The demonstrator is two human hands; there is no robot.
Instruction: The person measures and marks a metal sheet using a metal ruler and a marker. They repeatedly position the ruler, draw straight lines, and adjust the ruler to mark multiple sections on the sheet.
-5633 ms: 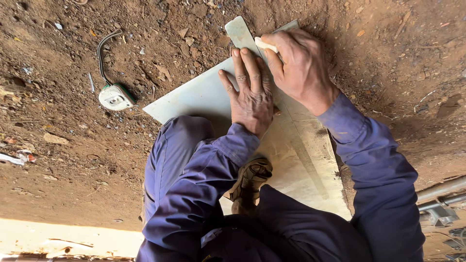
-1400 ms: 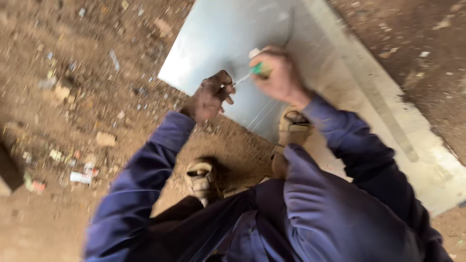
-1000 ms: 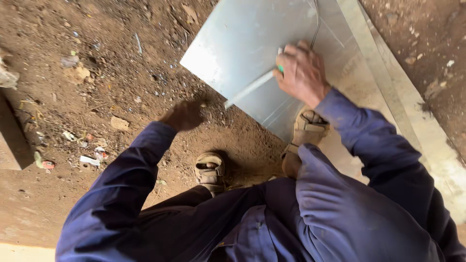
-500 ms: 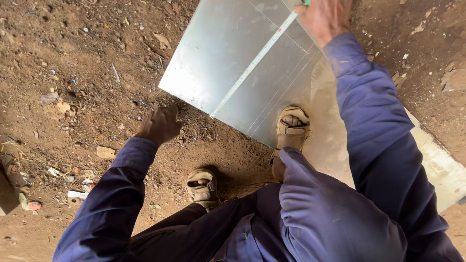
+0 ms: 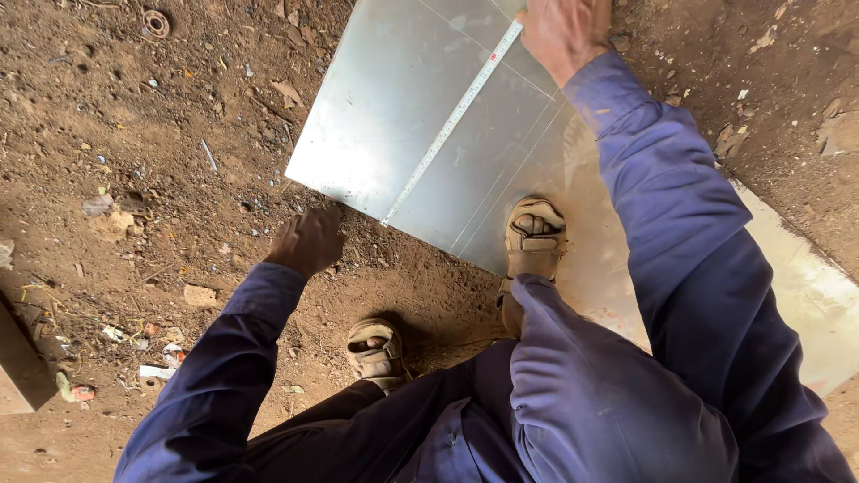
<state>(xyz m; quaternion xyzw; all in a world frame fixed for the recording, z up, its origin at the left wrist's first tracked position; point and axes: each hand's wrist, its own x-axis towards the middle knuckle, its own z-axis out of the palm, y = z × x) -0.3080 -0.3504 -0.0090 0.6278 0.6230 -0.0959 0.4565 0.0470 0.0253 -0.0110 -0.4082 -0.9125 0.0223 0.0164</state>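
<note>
Metal sheet (image 5: 403, 116) lies flat on the dirt ground (image 5: 134, 134), its near corner by the person's feet, its far edge running out of the top of the view. A tape (image 5: 452, 116) is stretched slantwise across it, from the sheet's near edge up to its far edge.

Right hand (image 5: 564, 31) sits at the far end of the tape, fingers curled down over it; the tape case itself is under the hand or out of frame, so what exactly is gripped I cannot tell. Left hand (image 5: 307, 241) rests on the dirt as a closed fist just off the sheet's near edge, beside the tape's hook end but apparently not touching it; nothing seen in it.

Right sandal (image 5: 534, 237) stands on the sheet's near edge; left sandal (image 5: 376, 349) on dirt.

Risks, as I judge them:
- Hook end looks unheld; it could slip off the edge and the tape snap back or skew, spoiling the reading
- Sheet edges are bare and probably sharp; the fist is close to one
- Weight on one foot could rock or slide the sheet on loose soil
- Grit under the sheet may dent it

Hard to make out: faint scribed lines on the sheet, tape markings, small debris (image 5: 134, 344) at the left
</note>
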